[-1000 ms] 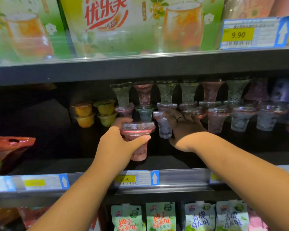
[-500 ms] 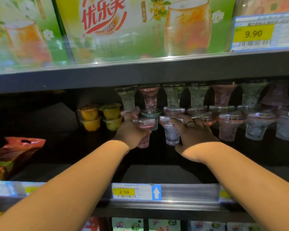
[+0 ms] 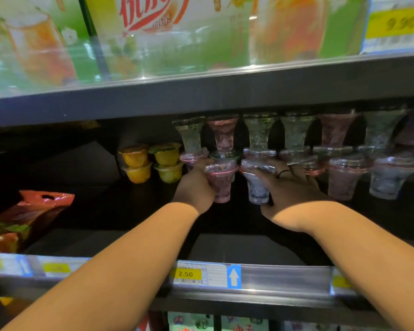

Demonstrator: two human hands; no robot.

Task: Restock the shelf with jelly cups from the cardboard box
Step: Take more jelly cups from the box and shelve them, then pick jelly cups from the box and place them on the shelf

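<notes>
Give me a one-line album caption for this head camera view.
Left hand sets a pink jelly cup on the shelf while the right hand steadies a clear one.

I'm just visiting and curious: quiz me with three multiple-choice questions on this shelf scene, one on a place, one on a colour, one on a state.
1. Where are the small yellow fruit cups?
A. left of the hands
B. right of the hands
C. on the top shelf

2. What colour is the jelly cup in the left hand?
A. pink
B. blue
C. orange

3. What is the right hand doing?
A. hanging free
B. touching a clear jelly cup
C. holding the price tag

Answers: A, they stand stacked at the hands' left; A, its filling is pinkish; B, its fingers lie against that cup.
</notes>
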